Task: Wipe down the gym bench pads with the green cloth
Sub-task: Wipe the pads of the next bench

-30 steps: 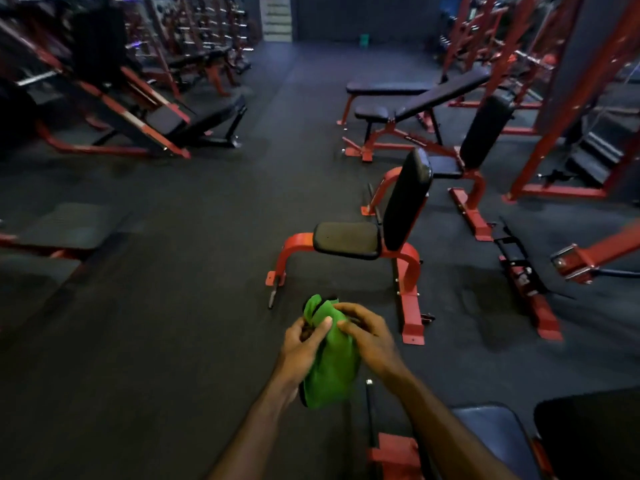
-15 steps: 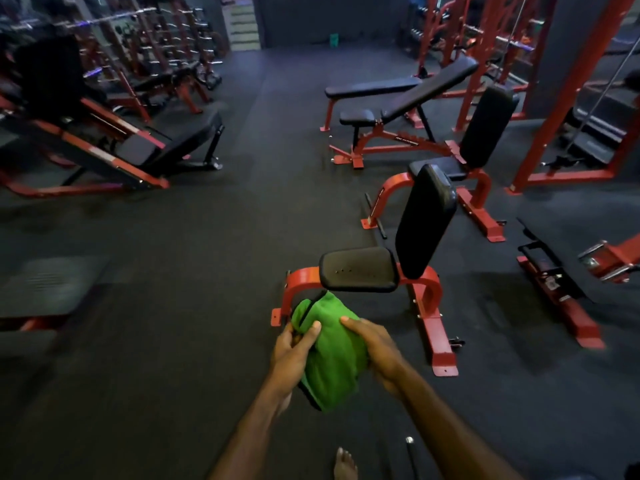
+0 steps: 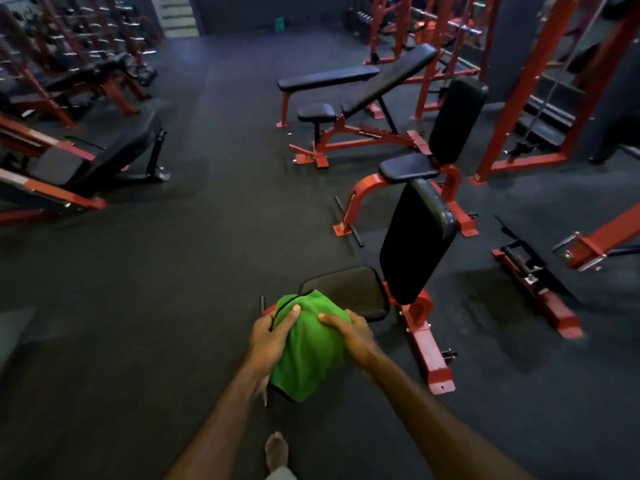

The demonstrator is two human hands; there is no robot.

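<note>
Dim, cool light — the dark floor (image 3: pixel 214 258) swallows detail. Wide-angle bending bows the racks (image 3: pixel 62 46) toward ten o'clock, where they blur; soft shadows under the frames.

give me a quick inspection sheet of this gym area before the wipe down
surface: dark rubber floor, no spills seen
job's things: green cloth bunched up, held in front of the seat pad of the nearest bench; its upright back pad stands behind the seat
clutter: loose black bar on the floor by the second bench
grippers: left hand and right hand both grip the cloth
cables: one cable running down inside the red rack at the right
surroundings: flat bench and incline bench further back, weight racks at far left, stairs at the back; a bare foot at the bottom edge
</note>
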